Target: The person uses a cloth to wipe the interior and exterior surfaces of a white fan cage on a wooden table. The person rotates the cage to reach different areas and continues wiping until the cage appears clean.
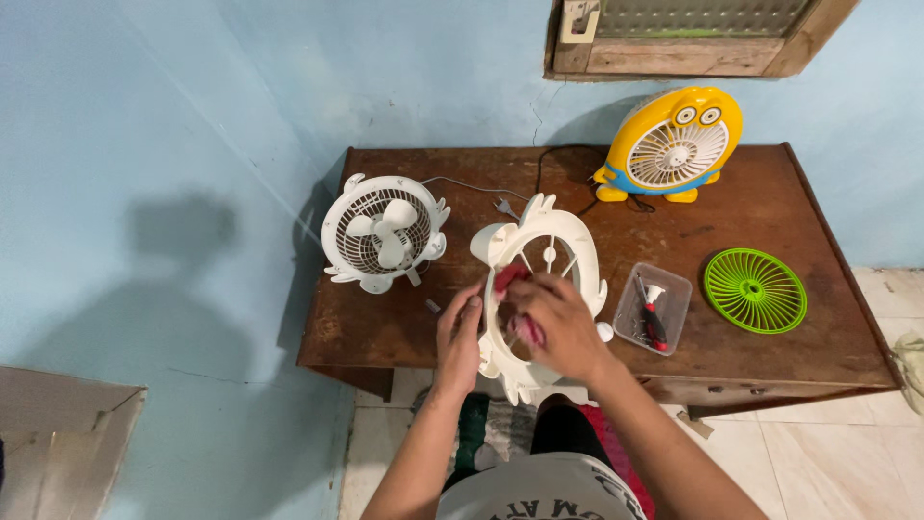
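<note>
Head view, fan shell: a white fan shell (539,289) stands tilted at the front edge of the brown worktop (751,366), in the middle, held by both hands.
Head view, left hand: the left hand (460,337) touches the left rim of the shell; its grip is curled against the rim, but I cannot tell if it closes around it.
Head view, right hand: the right hand (558,323) reaches into the opening of the shell; its grip is pinching a red tool (515,289) inside.
Head view, left side: a white fan (383,234) stands near the shell.
Head view, right side: a clear tray (654,308) with a screwdriver (654,323) lies just beside the shell; a green grille (756,290) lies further right.
Head view, back: a yellow fan (674,144) stands at the wall.
</note>
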